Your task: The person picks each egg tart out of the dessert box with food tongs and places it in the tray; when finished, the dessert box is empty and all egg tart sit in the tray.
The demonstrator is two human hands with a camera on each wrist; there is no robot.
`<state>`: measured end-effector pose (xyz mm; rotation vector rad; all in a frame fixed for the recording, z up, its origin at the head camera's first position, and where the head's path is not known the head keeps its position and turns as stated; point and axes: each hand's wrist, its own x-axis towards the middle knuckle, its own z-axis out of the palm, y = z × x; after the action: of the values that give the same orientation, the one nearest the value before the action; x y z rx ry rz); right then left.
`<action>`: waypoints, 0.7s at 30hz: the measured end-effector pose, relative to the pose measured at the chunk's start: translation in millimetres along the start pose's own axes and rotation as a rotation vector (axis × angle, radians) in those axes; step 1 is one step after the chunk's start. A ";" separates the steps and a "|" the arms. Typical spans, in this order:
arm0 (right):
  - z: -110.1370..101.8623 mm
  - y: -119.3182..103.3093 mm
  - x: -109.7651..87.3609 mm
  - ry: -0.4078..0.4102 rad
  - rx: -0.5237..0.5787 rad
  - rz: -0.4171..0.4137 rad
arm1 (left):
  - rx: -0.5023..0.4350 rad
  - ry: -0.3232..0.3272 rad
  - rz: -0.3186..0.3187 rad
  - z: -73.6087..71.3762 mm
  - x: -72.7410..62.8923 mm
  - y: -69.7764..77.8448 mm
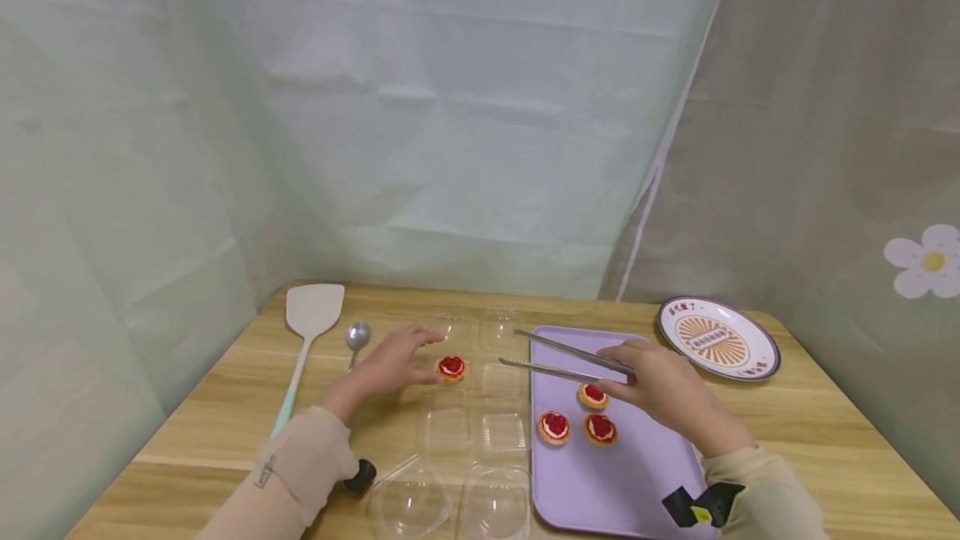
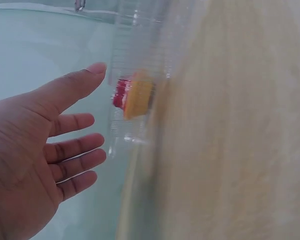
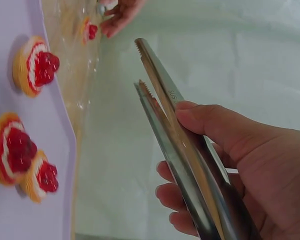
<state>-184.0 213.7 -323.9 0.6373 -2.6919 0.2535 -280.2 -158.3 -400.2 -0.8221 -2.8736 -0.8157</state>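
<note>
My left hand (image 1: 392, 367) reaches beside a small red-topped fruit tart (image 1: 452, 368) in a clear plastic multi-compartment container (image 1: 447, 430). In the left wrist view the fingers are extended and nothing is in the palm; the tart (image 2: 138, 95) sits just past the thumb tip. With thumb and fingers, my right hand (image 1: 667, 386) grips metal tongs (image 1: 577, 352) above the lavender tray (image 1: 592, 490). The tongs' tips are parted with nothing between them, pointing toward the container. Below them, three similar tarts (image 1: 554, 427) lie grouped on the tray.
A white spatula (image 1: 313, 311) with a mint handle and a metal spoon (image 1: 357, 335) lie left of the container. A patterned plate (image 1: 759, 361) stands at the back right. Cloth curtains (image 1: 465, 148) hang behind the wooden table (image 1: 847, 457).
</note>
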 end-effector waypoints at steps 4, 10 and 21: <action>12.3 -7.9 8.3 -0.023 0.037 -0.025 | -0.038 -0.001 -0.028 5.0 -3.9 -3.8; 26.4 -19.0 17.0 -0.049 0.033 -0.037 | -0.066 0.025 -0.046 10.4 -6.0 -7.6; 29.9 -21.1 38.4 -0.073 -0.052 -0.118 | -0.038 0.044 -0.047 20.0 2.2 -10.0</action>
<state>-215.3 172.2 -334.7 0.8008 -2.7083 0.1314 -285.2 -154.4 -421.8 -0.7328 -2.8583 -0.8845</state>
